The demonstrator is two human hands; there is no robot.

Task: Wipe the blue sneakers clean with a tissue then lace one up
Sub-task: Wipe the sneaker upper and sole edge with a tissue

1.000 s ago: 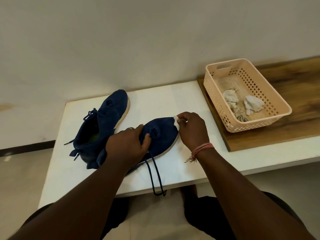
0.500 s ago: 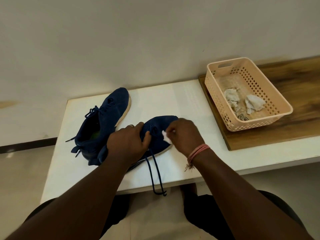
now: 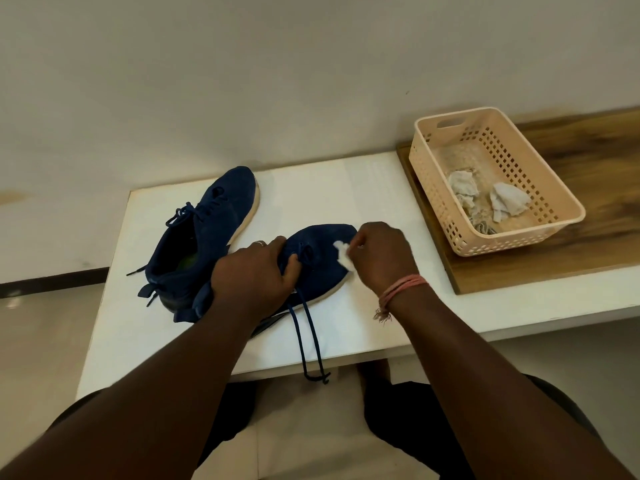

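Two blue sneakers lie on the white table (image 3: 363,188). The near sneaker (image 3: 320,261) points its toe to the right, and its loose laces (image 3: 308,334) hang over the table's front edge. My left hand (image 3: 252,278) grips this sneaker across its middle. My right hand (image 3: 381,258) pinches a small white tissue (image 3: 343,252) against the toe area of the same shoe. The far sneaker (image 3: 211,223) rests behind it at the left, its laces tied and its opening facing me.
A peach plastic basket (image 3: 540,188) with crumpled used tissues (image 3: 485,199) stands on a wooden board (image 3: 588,244) at the right. A pale wall rises right behind the table. My legs show below the table's front edge.
My right hand slid the tissue from the toe tip back over the near sneaker's upper, then a little toward the toe again. My left hand kept its grip.
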